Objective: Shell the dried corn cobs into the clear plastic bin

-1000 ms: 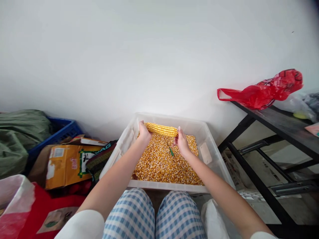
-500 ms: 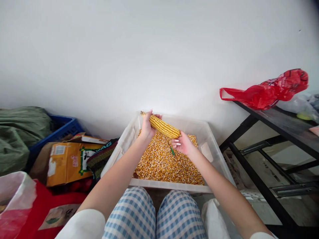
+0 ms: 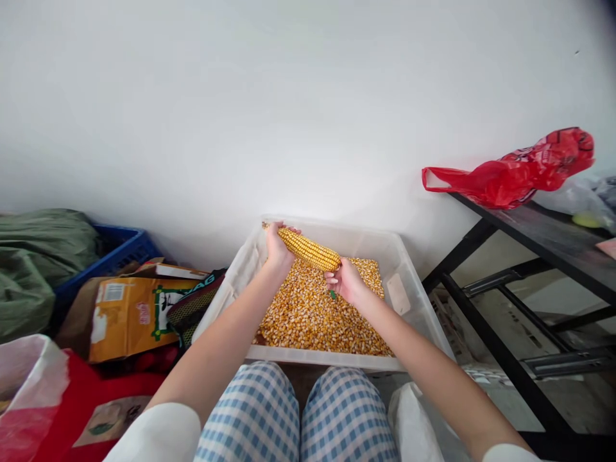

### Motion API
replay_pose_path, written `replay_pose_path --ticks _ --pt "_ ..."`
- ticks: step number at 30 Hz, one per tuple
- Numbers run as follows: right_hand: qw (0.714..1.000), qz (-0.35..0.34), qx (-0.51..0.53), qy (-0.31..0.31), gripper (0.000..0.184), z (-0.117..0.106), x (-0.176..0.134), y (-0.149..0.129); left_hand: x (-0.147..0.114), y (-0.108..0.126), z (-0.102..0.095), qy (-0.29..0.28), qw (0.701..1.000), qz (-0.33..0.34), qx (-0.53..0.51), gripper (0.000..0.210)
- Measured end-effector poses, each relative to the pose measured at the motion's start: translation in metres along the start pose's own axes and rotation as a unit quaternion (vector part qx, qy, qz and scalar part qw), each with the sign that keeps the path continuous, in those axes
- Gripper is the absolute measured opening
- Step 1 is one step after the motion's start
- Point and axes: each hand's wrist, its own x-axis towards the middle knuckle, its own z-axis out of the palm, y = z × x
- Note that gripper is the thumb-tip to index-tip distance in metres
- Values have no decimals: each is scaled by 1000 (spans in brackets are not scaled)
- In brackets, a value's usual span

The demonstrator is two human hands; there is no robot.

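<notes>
Green tool (image 3: 332, 294) half-hidden under right hand (image 3: 344, 281)

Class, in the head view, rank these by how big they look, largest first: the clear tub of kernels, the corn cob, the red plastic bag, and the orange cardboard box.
1. Clear tub
2. Red plastic bag and orange cardboard box: look alike, unranked
3. Corn cob

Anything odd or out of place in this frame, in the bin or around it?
One thing: a small green object lies among the loose kernels in the clear bin, just below the right hand. I cannot tell what it is. No kernels visibly spilled.
</notes>
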Motion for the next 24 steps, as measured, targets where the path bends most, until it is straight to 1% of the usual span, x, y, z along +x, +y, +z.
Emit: replay_pose_path --ticks 1,4,5,6,8,10,11,13,15,16,17,19,22,23,24 --pt "1000 -20 -10 3 23 1 -1 1 2 2 -1 9 1000 -3 -6 14" --pt "993 -108 -40 7 18 4 -1 3 10 9 -4 53 998 -8 -26 13" --pt "991 -125 -49 5 17 5 -1 3 12 12 -6 64 997 -11 -32 13" --pt "990 -129 -56 8 17 5 -1 2 14 14 -7 69 997 -17 -36 13" --pt "992 -106 -67 30 21 3 -1 -2 17 15 -9 67 997 -30 -33 14" --pt "991 -89 -80 56 29 0 -1 -6 16 14 -10 65 997 -43 -20 14" --pt "991 -89 -87 54 33 -1 -1 -8 15 12 -9 63 997 -50 -11 15" --pt "990 -94 -105 21 34 -2 -2 -11 13 9 -8 54 996 -64 12 18" --pt "986 -104 -128 -12 30 -2 -4 -10 9 6 -6 26 997 -71 31 23" --pt "983 -117 -138 -17 29 -1 -5 -9 8 5 -4 10 997 -69 39 27" --pt "979 -141 -147 -12 27 0 -6 -8 6 4 -3 -4 997 -65 45 31" --pt "964 -213 -161 16 25 3 -7 -4 1 -1 -1 -19 997 -55 52 39" --pt "924 -319 -202 66 28 6 -6 3 -8 -17 -1 -22 996 -59 57 46" --pt "911 -341 -219 80 30 6 -5 5 -12 -23 -2 -35 995 -71 62 47" --pt "900 -354 -236 92 31 5 -4 7 -14 -30 -4 -63 992 -87 73 47"
